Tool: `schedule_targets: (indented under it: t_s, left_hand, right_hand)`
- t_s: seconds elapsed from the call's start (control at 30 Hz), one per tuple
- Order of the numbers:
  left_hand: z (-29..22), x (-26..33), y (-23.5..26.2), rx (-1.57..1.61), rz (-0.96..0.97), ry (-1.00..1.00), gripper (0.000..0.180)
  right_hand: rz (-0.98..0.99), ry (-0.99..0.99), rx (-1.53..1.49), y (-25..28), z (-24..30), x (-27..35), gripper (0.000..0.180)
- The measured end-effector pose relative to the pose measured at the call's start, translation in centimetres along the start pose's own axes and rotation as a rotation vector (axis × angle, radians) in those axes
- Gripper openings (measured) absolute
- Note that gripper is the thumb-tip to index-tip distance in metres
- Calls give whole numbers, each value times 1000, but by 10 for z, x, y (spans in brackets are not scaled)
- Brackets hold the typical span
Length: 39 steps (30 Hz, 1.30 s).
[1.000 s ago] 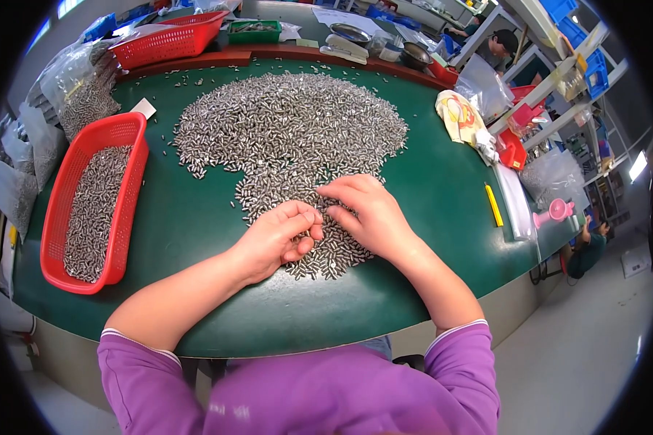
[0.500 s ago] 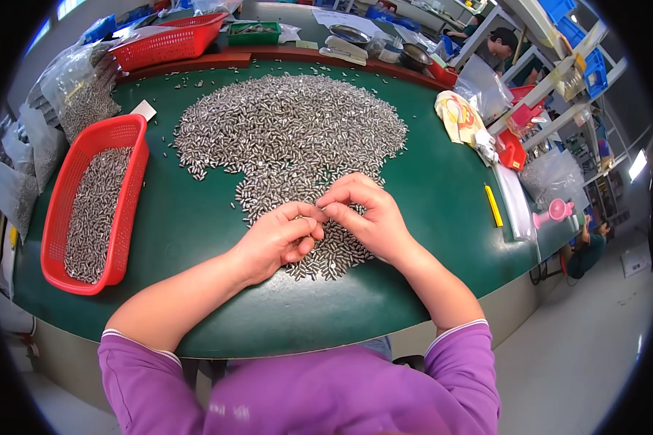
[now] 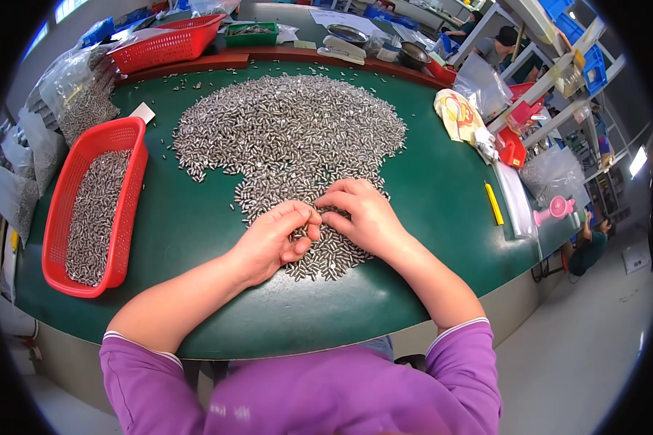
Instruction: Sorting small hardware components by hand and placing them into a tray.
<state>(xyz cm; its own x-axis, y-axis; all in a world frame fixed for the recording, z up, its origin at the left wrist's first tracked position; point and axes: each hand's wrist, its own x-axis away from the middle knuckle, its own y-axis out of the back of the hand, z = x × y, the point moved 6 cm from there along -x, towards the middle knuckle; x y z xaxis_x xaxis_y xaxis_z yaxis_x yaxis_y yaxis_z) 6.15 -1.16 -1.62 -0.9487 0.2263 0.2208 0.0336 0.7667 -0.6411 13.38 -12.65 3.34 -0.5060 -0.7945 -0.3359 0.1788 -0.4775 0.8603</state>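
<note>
A large heap of small silvery metal pins [image 3: 290,123] spreads over the green table, with a narrower tongue of them running toward me under both hands. My left hand [image 3: 277,241] is closed, its thumb and forefinger pinched on a small metal pin [image 3: 310,212] that is mostly hidden by the fingertips. Close against it, my right hand [image 3: 366,221] hovers over the pins with forefinger and thumb a little apart, the tips near the left fingertips. I see nothing between them. To the left, a red perforated basket [image 3: 134,196] holds many similar pins.
Clear bags of pins [image 3: 80,94] line the left edge. A yellow cutter [image 3: 494,204], a plastic bag [image 3: 515,199], a pink handled object [image 3: 555,210] and a patterned cloth [image 3: 458,119] lie to the right. Another red basket [image 3: 170,45] and a green tray [image 3: 252,33] stand behind.
My right thumb and forefinger have parted and moved slightly off the left fingertips. My left hand keeps its pinch almost in place.
</note>
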Motion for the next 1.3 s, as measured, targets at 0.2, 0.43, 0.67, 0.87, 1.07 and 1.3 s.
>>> schedule_targets:
  t_s: [0.2, 0.43, 0.67, 0.87, 1.07, 1.3]
  left_hand:
    - [-1, 1, 0, -19, 9, 18, 15]
    - [-1, 1, -1, -22, 4, 3, 14]
    - [4, 0, 3, 14, 9, 1, 14]
    - [1, 0, 3, 50, 3, -1, 13]
    - [0, 1, 1, 62, 0, 22, 13]
    - [1, 2, 1, 12, -5, 37, 12]
  right_hand:
    - [-20, 8, 51, 2, 2, -3, 13]
    - [-108, -15, -368, 12, 11, -3, 11]
    - [-14, -65, -581, 5, 15, -1, 16]
    - [-56, -4, -274, 15, 12, -4, 22]
    - [-119, 118, -272, 20, 28, -3, 22]
    - [-256, 280, 12, 26, 38, 0, 21]
